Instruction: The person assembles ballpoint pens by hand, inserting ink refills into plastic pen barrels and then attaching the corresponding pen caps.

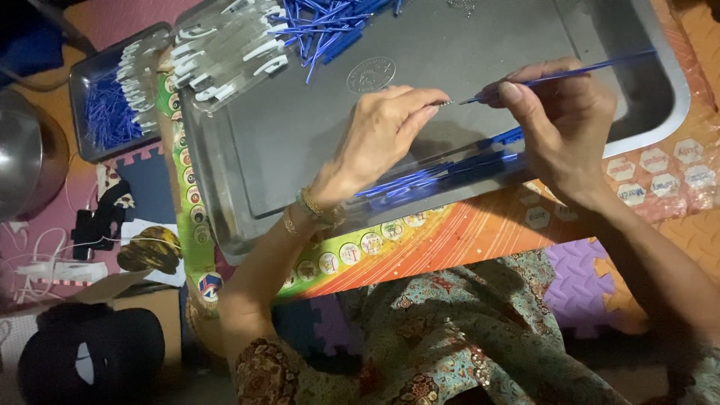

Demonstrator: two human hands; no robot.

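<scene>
We're looking down on a big grey metal tray point(315, 135) sitting on a bright, colourful mat point(465, 232), and both hands are working just above its middle. The left hand point(379, 135) has thumb and forefinger pressed together, pinching a tiny metal piece point(445, 103) that pokes out to the right; what that piece is, we can't make out at this size. The right hand point(562, 127) pinches a thin blue stick point(562, 75) between thumb and fingers, the other fingers curled in under it. The stick slants up and away to the right over the tray, and its near tip sits just beside the tiny metal piece, almost touching it.

Below the hands, along the tray's near edge, lies a loose row of blue sticks point(435, 178). At the far edge there's a bigger heap of blue sticks point(322, 26), and next to it a pile of clear plastic strips point(225, 49) with white ends. Off to the left, a smaller tray point(97, 75) holds more of the blue sticks and clear strips. We can see gold bangles point(319, 212) on the left wrist, and a patterned dress point(450, 330) in the foreground.
</scene>
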